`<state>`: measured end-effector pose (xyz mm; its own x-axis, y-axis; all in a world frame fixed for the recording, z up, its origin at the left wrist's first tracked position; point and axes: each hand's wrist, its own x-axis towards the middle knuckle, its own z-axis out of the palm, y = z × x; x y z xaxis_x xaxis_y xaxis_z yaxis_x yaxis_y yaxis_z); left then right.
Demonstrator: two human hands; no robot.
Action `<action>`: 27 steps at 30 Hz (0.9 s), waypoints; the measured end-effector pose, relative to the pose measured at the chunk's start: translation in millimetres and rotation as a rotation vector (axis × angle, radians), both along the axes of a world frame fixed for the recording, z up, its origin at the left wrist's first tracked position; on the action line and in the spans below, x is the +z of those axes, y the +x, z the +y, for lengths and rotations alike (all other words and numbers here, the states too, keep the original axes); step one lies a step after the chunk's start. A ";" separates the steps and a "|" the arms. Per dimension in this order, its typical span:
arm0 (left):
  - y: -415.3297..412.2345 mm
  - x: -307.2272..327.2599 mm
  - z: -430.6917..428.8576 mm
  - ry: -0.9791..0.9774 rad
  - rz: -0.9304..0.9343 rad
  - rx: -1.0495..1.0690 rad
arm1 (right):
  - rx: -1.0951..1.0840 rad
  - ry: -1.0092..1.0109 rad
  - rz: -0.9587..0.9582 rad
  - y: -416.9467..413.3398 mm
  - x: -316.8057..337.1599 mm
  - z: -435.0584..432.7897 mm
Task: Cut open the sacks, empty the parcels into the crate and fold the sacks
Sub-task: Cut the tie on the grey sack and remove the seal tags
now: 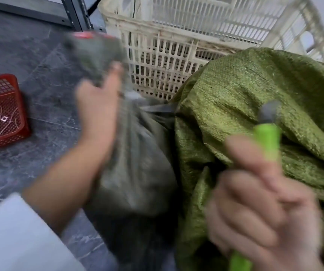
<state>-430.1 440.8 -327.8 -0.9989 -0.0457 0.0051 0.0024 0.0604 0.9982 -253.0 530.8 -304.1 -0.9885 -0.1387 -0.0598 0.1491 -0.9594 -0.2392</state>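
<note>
A grey sack (135, 169) stands in the middle of the floor, its neck pulled up to the left. My left hand (96, 110) grips that bunched neck, which is blurred and shows a red patch at the top. To the right lies a crumpled green woven sack (255, 90), leaning against the cream slatted crate (169, 55). My right hand (262, 212) is in the lower right, fingers curled round a bright green-handled cutter (267, 141) with a grey tip that points up over the green sack.
A small red mesh basket (1, 112) with a few scraps inside sits on the dark marbled floor (40, 61) at the left. A grey metal shelf frame (67, 12) runs along the top left. My white sleeve (16, 235) fills the lower left corner.
</note>
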 end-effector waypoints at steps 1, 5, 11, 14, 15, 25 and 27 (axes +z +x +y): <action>-10.1 -1.3 -13.4 0.017 -0.007 0.090 | 0.001 -0.006 0.011 2.3 0.3 3.8; 14.9 -0.8 -11.8 0.145 0.016 0.037 | -0.002 0.098 -0.077 -2.2 -4.1 8.0; 29.1 5.2 -2.9 0.169 0.051 -0.044 | -0.018 0.278 -0.101 -11.2 -7.9 -1.3; 37.6 5.9 -0.4 0.175 0.047 -0.063 | -0.044 0.346 -0.100 -11.6 -3.8 -1.8; 40.2 6.5 1.6 0.182 0.041 -0.085 | -0.053 0.364 -0.096 -11.0 -2.0 -1.6; 32.0 48.2 -12.5 -0.347 0.128 -0.337 | -0.222 0.777 -0.175 -19.7 52.7 11.0; 29.1 70.2 -19.1 -0.486 0.236 -0.373 | -0.236 0.834 -0.180 -27.6 65.3 7.2</action>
<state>-401.0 421.7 -257.7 -0.9166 0.3667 0.1590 0.3265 0.4573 0.8272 -280.6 538.0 -238.8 -0.9518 0.2258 -0.2076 0.0720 -0.4932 -0.8669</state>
